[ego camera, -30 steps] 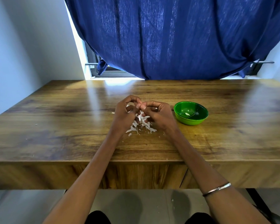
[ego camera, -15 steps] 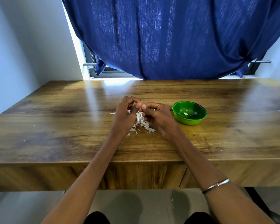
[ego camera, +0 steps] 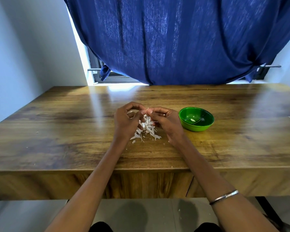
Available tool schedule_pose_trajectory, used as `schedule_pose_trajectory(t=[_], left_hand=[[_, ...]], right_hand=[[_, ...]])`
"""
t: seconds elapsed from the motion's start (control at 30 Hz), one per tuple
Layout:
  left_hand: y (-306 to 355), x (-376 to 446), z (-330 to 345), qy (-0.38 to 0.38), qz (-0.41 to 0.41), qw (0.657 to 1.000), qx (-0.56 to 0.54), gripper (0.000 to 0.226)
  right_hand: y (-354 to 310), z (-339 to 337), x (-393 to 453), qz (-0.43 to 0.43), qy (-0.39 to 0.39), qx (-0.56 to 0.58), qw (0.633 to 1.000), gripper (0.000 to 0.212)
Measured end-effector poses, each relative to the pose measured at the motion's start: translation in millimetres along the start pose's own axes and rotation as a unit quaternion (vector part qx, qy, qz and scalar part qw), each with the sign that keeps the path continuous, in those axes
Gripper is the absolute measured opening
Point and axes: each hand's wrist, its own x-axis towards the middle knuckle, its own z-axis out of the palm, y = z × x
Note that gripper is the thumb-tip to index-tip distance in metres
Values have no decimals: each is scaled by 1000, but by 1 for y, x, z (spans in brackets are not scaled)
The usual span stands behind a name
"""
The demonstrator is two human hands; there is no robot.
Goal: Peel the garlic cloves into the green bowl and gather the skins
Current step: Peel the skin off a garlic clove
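A pile of white garlic skins [ego camera: 146,129] lies on the wooden table [ego camera: 57,134], between my wrists. Above it my left hand [ego camera: 126,122] and my right hand [ego camera: 165,122] meet fingertip to fingertip, pinching a small garlic clove [ego camera: 147,111] that my fingers mostly hide. A thin strip of skin sticks up from the pinch. The green bowl [ego camera: 196,118] stands just right of my right hand, with a pale peeled clove [ego camera: 192,120] on its bottom.
A dark blue curtain [ego camera: 182,41] hangs behind the table's far edge, over a window. Small skin flecks [ego camera: 37,132] are scattered on the table's left side. The near table edge runs under my forearms.
My hands stay together over the skins; the fingertips have shifted slightly on the clove. The view has tilted a little, so the table sits lower in frame.
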Motion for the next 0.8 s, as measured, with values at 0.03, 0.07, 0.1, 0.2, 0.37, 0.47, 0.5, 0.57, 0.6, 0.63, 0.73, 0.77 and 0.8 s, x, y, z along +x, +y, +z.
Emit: schedule_pose_trajectory(t=[0.03,0.07,0.1,0.2,0.37,0.47,0.5,0.57,0.6,0.63,0.73,0.77,0.8], left_hand=[[0,0,0,-6,-8,1000,-3,5],[0,0,0,-15,-18,1000,-7,6],[0,0,1,-24,-25,999,-8,7],[-2,1,2,-44,-17,999,10,12],[-5,0,3,-60,-2,997,40,19],[-5,0,3,-59,14,997,42,22],[-4,0,4,-58,18,997,43,26],[-1,-2,6,-52,29,997,48,32],[0,-2,7,-50,33,997,49,34],[0,-3,8,-47,34,997,46,33],[-1,-3,8,-37,25,998,35,25],[-1,-2,8,-35,23,999,32,24],[-1,-2,7,-33,22,999,29,23]], right_hand=[[0,0,0,-8,2,-16,1000,8],[0,0,0,-19,6,-33,999,7],[0,0,0,-30,9,-46,998,6],[2,0,1,-41,15,-62,997,8],[4,1,3,-14,8,-52,999,7],[4,3,4,10,-8,-1,1000,15],[3,3,4,16,-16,20,1000,16],[3,5,4,25,-35,68,997,14],[2,5,4,27,-44,88,995,12],[2,5,4,27,-51,105,993,10],[2,6,4,25,-62,140,988,7],[1,6,4,26,-62,149,986,6],[0,6,3,27,-60,159,985,6]])
